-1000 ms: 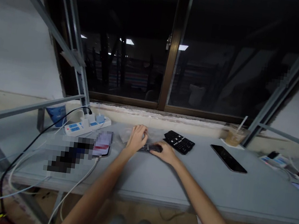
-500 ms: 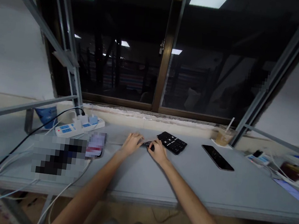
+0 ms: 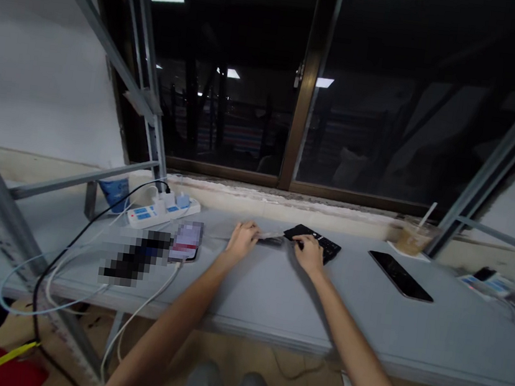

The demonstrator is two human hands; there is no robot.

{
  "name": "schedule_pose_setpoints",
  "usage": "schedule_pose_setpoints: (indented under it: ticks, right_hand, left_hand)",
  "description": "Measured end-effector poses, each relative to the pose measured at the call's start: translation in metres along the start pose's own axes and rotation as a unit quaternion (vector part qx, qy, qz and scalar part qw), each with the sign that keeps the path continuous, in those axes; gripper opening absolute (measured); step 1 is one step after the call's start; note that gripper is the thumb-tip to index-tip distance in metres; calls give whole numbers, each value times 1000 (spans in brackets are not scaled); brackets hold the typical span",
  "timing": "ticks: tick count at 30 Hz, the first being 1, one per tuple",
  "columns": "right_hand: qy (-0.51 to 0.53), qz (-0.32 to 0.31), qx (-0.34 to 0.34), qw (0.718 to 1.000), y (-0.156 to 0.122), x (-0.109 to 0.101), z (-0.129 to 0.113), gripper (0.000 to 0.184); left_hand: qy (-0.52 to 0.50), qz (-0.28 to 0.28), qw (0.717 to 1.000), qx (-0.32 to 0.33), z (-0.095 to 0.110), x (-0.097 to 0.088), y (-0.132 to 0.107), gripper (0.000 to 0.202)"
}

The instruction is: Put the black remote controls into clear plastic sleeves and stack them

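Left hand: my left hand (image 3: 243,236) is over the grey table (image 3: 267,301), fingers bent and bunched at the left end of a clear plastic wrapper (image 3: 276,235); the fingers hide their own undersides, so I cannot tell whether they pinch it or only press on it.
Wrapper: it sticks out to the right of my left fingers, lying between my two hands, with something dark showing along its lower edge; its right end comes near the black panel (image 3: 331,250).
Right hand: my right hand (image 3: 309,252) is over the left front part of the panel, thumb and forefinger curled towards each other; I cannot tell whether they are clamped on anything.
Black panel: flat on the table, set aslant, with small pale marks; it lies under and beyond my right fingers, reaching out past them on the right, and part of it is hidden by my hand.
Right of the grip: a dark-screened phone (image 3: 400,276) lies well apart from my right hand; behind it stands a cup (image 3: 411,238) with a straw.
Left of the grip: a phone with a lit screen (image 3: 187,239) lies near my left forearm; a white power strip (image 3: 141,219) is behind it.
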State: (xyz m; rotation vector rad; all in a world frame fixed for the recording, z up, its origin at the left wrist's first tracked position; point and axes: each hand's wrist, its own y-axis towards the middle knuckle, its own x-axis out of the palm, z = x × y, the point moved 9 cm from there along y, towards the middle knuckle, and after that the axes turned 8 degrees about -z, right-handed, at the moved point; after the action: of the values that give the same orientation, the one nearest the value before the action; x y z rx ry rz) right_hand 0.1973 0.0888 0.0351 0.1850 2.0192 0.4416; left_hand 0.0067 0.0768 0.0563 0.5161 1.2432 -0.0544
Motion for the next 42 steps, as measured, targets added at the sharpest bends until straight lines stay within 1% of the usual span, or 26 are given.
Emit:
schedule_pose_setpoints:
  ticks: [3,5,7,11,14,19,23,26,28,31,33,38,40,42]
  right_hand:
    - [-48,20,61,997,-1,-11,20,28]
    - [-76,21,85,993,-2,-14,26,26]
    - [-101,17,92,990,-4,-14,26,24]
    - [-129,-4,82,988,-5,-11,20,24]
    - [-121,-17,82,989,-4,-11,20,26]
    - [-88,-27,91,992,0,-11,30,29]
    - [-69,-21,89,993,1,-11,34,27]
    - [-103,-7,97,990,-1,-13,33,25]
    - [-119,-14,102,987,-2,-13,32,26]
    - [-115,-36,99,988,-3,-12,28,27]
    - [-103,-40,89,990,-2,-14,24,28]
    - [-41,-30,80,995,-1,-18,21,39]
    - [-25,-29,83,996,-1,-17,22,44]
    - [-30,-42,94,994,-1,-13,25,46]
  left_hand:
    - [3,0,1000,-12,-1,0,0,24]
    - [4,1,1000,-18,-2,-1,0,22]
    - [6,4,1000,-21,-2,-1,0,20]
    - [9,2,1000,-13,-1,1,0,13]
    - [8,-1,1000,-5,0,3,-1,9]
    - [13,-19,1000,-7,3,7,-2,16]
    - [21,-18,1000,-13,4,6,-2,17]
    - [26,-20,999,-8,5,5,-1,17]
    - [32,-23,999,-2,6,4,0,19]
    - [26,-21,999,6,6,2,0,21]
    - [15,-14,1000,10,6,0,0,22]
    - [8,-3,1000,2,-1,1,2,18]
    - [13,-2,1000,-4,-3,2,2,16]
    - [20,2,1000,-11,-4,3,2,14]
